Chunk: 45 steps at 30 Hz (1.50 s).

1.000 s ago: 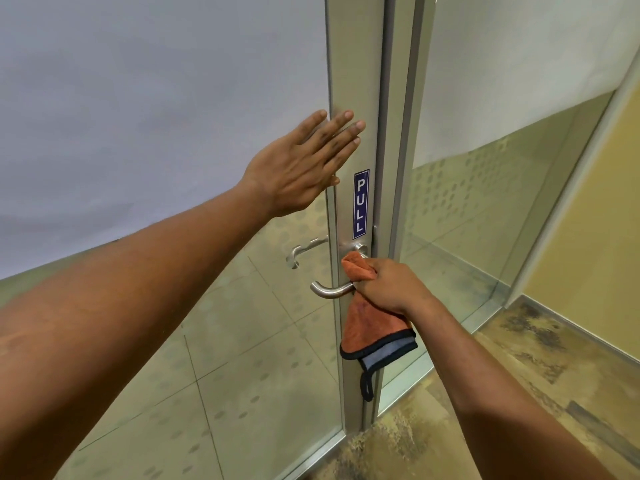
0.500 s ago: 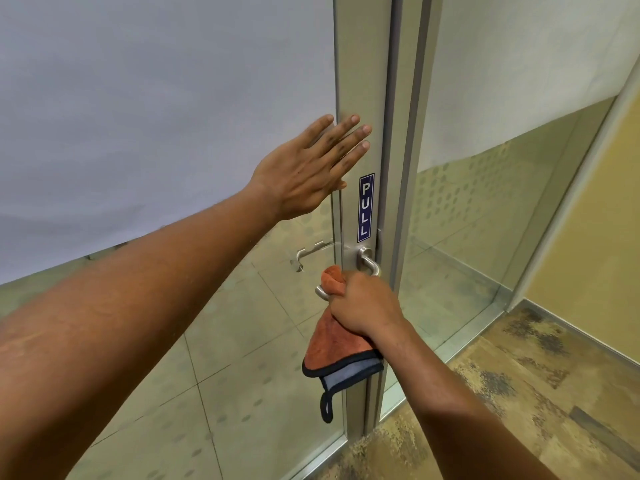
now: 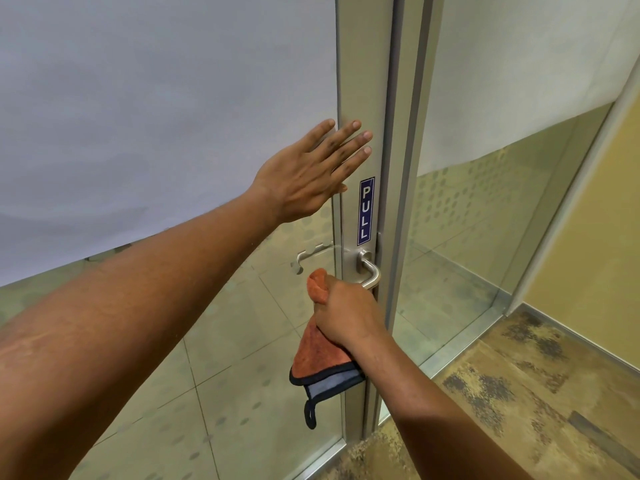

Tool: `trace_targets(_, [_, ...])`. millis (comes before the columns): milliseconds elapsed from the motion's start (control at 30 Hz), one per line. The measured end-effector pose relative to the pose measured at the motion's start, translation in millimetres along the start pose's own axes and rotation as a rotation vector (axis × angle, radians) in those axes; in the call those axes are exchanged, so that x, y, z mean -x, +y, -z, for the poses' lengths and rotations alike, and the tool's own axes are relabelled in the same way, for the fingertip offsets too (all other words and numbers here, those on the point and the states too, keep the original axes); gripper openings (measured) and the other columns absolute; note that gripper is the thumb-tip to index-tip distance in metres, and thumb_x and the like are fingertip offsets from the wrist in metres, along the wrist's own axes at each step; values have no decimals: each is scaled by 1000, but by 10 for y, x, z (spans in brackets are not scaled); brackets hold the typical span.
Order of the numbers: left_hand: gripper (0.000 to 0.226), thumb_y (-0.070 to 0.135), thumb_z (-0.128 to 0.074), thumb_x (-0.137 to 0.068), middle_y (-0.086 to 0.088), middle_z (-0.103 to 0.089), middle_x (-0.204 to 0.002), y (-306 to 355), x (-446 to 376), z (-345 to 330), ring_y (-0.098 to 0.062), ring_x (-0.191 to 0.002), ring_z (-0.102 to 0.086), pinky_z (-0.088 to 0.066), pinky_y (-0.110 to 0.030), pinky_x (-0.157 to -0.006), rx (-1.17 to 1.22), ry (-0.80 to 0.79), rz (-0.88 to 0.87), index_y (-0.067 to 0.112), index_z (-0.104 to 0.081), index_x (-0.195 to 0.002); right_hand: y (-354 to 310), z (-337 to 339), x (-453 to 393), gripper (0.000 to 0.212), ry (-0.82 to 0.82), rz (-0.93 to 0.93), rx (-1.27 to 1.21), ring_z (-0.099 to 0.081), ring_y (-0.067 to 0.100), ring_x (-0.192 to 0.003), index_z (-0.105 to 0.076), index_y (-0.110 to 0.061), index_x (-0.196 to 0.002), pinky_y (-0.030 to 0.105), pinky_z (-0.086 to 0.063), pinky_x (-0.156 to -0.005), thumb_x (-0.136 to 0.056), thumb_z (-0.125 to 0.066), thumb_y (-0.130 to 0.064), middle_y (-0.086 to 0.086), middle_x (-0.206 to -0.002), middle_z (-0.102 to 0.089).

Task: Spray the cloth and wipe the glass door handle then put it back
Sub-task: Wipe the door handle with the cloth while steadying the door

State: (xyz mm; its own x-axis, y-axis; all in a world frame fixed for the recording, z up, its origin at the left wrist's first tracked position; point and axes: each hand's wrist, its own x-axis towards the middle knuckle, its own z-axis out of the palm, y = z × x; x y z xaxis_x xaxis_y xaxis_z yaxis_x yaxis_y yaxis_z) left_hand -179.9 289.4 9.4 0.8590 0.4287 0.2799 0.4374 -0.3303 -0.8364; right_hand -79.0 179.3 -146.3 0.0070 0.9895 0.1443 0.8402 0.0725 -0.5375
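Observation:
An orange cloth [image 3: 320, 348] with a dark border and grey underside is bunched in my right hand [image 3: 349, 311]. That hand is wrapped around the free end of the steel lever handle [image 3: 370, 271] on the glass door, so most of the lever is hidden; only its bend and round base show. My left hand [image 3: 311, 171] lies flat with fingers spread against the frosted glass and the metal door frame [image 3: 360, 81], above a blue PULL sticker [image 3: 366, 211]. No spray bottle is in view.
A second lever handle [image 3: 306, 255] shows through the glass on the far side. To the right stand a fixed glass panel [image 3: 485, 202] and a yellow wall [image 3: 595, 244]. Patterned brown floor [image 3: 519, 393] lies below.
My right hand with the cloth has slid left along the lever, from near its base toward its free end. The left hand stays pressed on the door.

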Motion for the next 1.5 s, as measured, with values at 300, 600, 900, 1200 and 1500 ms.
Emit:
trace_targets(300, [64, 42, 0, -108, -17, 10, -170, 4, 2, -10, -34, -158, 9, -6, -49, -129, -7, 2, 0, 8, 14, -161, -70, -293, 177, 69, 32, 34, 246, -68, 30, -95, -24, -19, -154, 39, -56, -76, -94, -55, -8, 14, -120, -64])
trace_targets(600, [64, 43, 1, -108, -17, 6, -171, -13, 5, -26, -34, -158, 5, -5, -50, -129, -1, 28, -12, 9, 10, -162, 222, -498, 365, 73, 71, 139, 393, -68, 31, -73, -25, -32, -151, 33, -38, -56, -89, -57, -11, 17, -133, -50])
trace_targets(900, [64, 43, 0, -108, -16, 5, -171, -3, 4, -43, -34, -158, 4, -4, -49, -129, -26, 41, -9, 10, 8, -162, 981, -512, 279, 49, -100, -27, -131, -64, 26, -111, -40, -42, -138, 37, -53, -87, -93, -56, -27, -4, -128, -62])
trace_targets(1200, [64, 43, -1, -108, -17, 4, -171, -2, -2, -49, -34, -158, 4, -3, -49, -129, -35, 37, -3, 10, 7, -162, 972, -607, 5, 48, -247, -379, -1615, -67, 30, -115, -55, -30, -135, 43, -55, -94, -94, -63, -6, 13, -123, -70])
trace_targets(1500, [63, 43, -2, -109, -17, 3, -171, 4, -1, -46, -34, -158, 2, -7, -50, -129, -35, 31, -5, 10, 7, -163, 714, -850, -80, 41, -162, -277, -1609, -69, 21, -104, -55, -11, -132, 33, -56, -91, -95, -57, 5, 9, -115, -72])
